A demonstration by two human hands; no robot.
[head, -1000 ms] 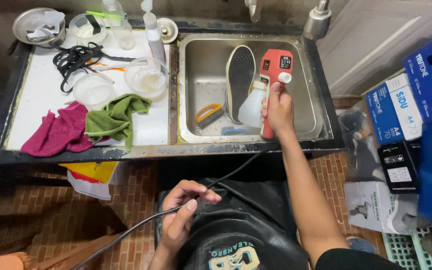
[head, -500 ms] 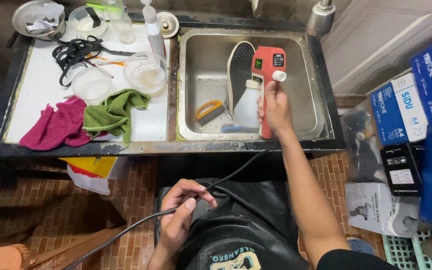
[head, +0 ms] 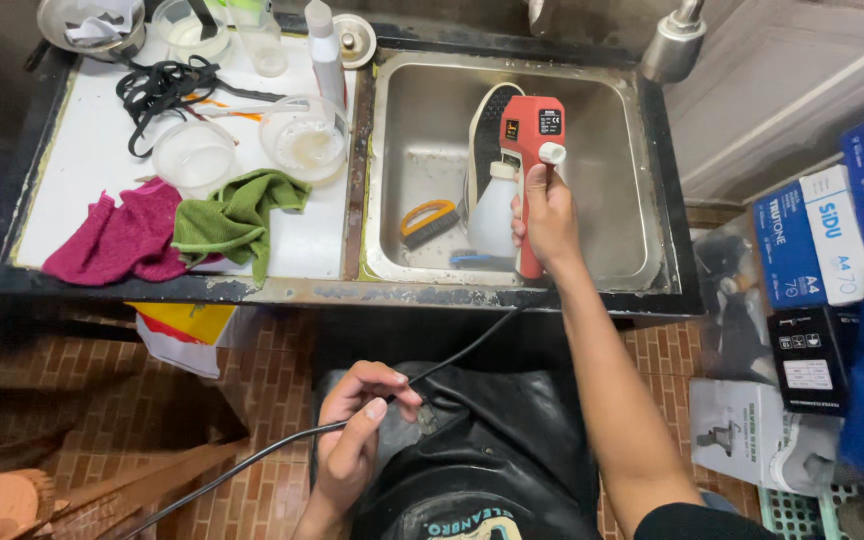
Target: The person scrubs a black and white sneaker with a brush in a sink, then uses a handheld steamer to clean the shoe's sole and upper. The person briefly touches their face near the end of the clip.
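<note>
My left hand point(head: 354, 432) pinches the thin black cable point(head: 252, 455) (fingers curled shut) over my lap. My right hand point(head: 549, 215) grips fully around the red plastic handheld sprayer point(head: 530, 150) above the steel sink point(head: 642, 190), long axis upright, head pointing away from me.

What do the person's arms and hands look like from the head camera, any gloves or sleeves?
Both hands are bare: no gloves, rings or watch show on the right hand or the left hand. The right forearm is uncovered up to a black short sleeve at the frame's bottom edge. The left arm is cut off just past the wrist, so any sleeve there cannot be seen.
</note>
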